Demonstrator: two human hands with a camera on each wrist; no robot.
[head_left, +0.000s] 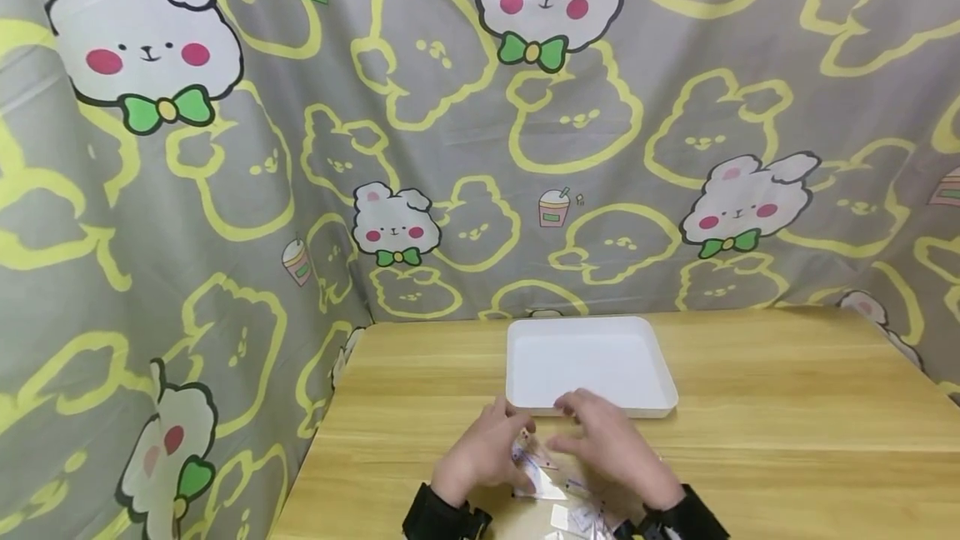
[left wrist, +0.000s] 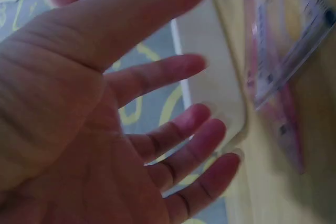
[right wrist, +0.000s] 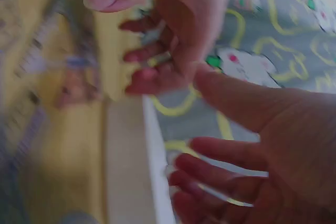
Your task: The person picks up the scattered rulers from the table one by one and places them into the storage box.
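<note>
Both hands hover above the wooden table with fingers spread and nothing in them. My left hand (head_left: 483,452) is on the near side of the white tray, above a clear plastic set square (left wrist: 296,59). Under that lies a pinkish clear strip (left wrist: 289,135), pointed at one end, with dark marks. To the right, my right hand (head_left: 611,444) has its fingertips close to the tray's front edge. More clear pieces with markings lie between and below the hands, among them a ruler-like strip (right wrist: 23,135) blurred in the right wrist view. The hands partly hide these pieces.
The shallow white tray (head_left: 592,408) stands near the table's back edge, just beyond the hands. Clear plastic with small white pieces (head_left: 577,517) lies at the near edge of the view. A grey cartoon-print curtain (head_left: 450,148) hangs behind and left of the wooden table (head_left: 787,407).
</note>
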